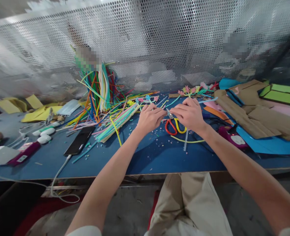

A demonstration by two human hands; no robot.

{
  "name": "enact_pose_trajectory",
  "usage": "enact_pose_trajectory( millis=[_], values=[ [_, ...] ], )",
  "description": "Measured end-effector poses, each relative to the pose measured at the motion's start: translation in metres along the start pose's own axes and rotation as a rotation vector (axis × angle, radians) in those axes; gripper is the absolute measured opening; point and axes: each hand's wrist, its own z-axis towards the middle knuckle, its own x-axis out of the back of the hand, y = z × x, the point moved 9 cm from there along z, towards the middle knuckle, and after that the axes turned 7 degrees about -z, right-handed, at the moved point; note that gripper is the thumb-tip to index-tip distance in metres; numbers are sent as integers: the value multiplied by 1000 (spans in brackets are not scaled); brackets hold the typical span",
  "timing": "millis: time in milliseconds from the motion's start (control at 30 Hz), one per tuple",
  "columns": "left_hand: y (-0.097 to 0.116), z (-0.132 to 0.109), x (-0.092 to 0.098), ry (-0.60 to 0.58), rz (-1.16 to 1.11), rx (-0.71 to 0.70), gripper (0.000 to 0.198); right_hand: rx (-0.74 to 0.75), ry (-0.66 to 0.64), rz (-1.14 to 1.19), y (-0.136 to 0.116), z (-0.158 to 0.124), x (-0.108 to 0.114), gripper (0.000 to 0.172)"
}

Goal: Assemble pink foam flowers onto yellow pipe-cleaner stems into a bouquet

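Over the middle of the blue table, my left hand (151, 120) has its fingers curled together, the tips hiding whatever they pinch. Close on its right is my right hand (189, 113), also closed, with a light blue pipe cleaner (173, 101) passing near its fingers. What lies between the fingertips is too small to make out. Scissors with one red handle loop (170, 127) and one yellow loop (181, 127) rest on the table below the hands. A yellow-green pipe cleaner (189, 141) and a clear thin stick (185, 141) lie just beneath the right hand.
Bundles of pipe cleaners (120, 123) spread left of the hands. A black phone (79, 141) with a cable lies farther left. Cardboard pieces (250, 114), blue sheets (270, 145) and a purple glue gun (233, 137) are on the right. A perforated metal panel (159, 42) stands behind.
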Motion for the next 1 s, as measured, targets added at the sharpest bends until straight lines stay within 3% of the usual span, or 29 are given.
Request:
enact_pose_trajectory(
  millis=[200, 433, 600, 767, 1000],
  values=[
    [1, -1, 11, 95, -170, 69, 23, -209, -34, 214, 18, -4, -18, 26],
    [-16, -6, 10, 198, -149, 231, 27, -164, -94, 202, -4, -9, -35, 23],
    [-17, -5, 8, 153, -64, 187, 25, -101, -76, 104, -8, -5, -20, 22],
    [-4, -2, 7, 75, -57, 63, 24, -101, -8, 50, 3, -2, -4, 21],
    [-9, -2, 6, 154, -327, 126, 25, -273, -77, 261, 22, -5, -24, 28]
  ],
)
